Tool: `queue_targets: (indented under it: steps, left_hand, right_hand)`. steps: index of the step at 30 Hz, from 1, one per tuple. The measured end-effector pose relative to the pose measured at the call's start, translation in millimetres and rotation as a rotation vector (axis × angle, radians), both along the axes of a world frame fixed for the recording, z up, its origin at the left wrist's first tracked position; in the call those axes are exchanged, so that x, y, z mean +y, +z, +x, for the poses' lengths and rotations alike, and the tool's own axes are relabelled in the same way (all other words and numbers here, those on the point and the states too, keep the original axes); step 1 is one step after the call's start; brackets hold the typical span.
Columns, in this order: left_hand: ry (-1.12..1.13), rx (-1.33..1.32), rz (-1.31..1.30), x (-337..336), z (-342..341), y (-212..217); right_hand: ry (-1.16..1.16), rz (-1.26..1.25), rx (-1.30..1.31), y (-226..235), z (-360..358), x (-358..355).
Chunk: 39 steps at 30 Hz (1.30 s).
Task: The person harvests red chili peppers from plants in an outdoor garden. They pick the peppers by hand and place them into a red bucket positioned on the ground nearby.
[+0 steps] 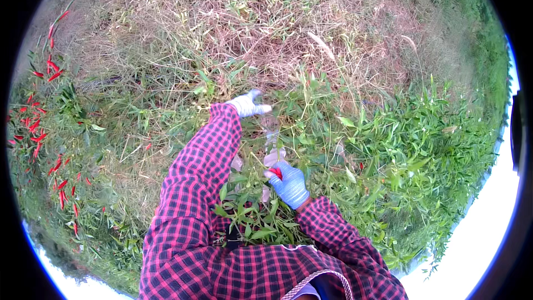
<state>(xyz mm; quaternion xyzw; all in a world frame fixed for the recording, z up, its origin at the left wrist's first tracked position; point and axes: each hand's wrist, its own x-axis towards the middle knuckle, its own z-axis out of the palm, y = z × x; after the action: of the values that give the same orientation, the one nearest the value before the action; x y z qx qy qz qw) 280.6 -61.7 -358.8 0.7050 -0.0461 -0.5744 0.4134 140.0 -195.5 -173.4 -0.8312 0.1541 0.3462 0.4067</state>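
Note:
My left hand (247,104), in a pale glove, reaches forward over the plants. Its thumb and fingers are apart, and nothing shows between them. Closer to my body, my right hand (291,185) wears a light blue glove and is closed on a red chili pepper (275,173). Part of the pepper is hidden by the fingers, so I cannot tell if there is more than one. Leafy green stems (261,219) rise between my forearms. A single red chili (361,166) hangs among the leaves to the right of my right hand.
Chili plants with many red peppers (34,126) line the left side. Dense green plants (422,150) fill the right. Dry straw and grass (266,39) cover the ground ahead. Pale sheet-like pieces (273,156) show through the stems between my hands.

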Motion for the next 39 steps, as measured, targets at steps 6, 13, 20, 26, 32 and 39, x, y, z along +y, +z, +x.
queue_targets:
  steps: [6,13,20,26,32,39]
  left_hand:
    - [-0.383,-0.183,0.190,-11.1,-10.8,44.6]
    - [0.657,0.178,-0.463,54.0,-44.6,87.5]
    - [1.384,0.535,-0.592,80.5,-94.1,74.0]
    - [1.223,0.276,-0.099,70.2,-98.4,112.2]
    - [1.214,0.274,-0.107,75.1,-102.5,126.4]
    - [1.215,0.260,-0.080,66.4,-102.4,136.9]
  right_hand:
    - [-0.033,0.031,0.047,7.6,13.7,1.5]
    - [-0.326,0.259,0.003,22.1,50.9,8.8]
    - [-0.682,0.535,0.022,36.7,97.0,14.5]
    - [-0.845,0.620,-0.010,26.1,113.9,13.9]
    - [-0.507,0.475,-0.227,81.0,121.0,47.9]
    - [-0.058,0.065,-0.028,33.5,127.3,56.4]
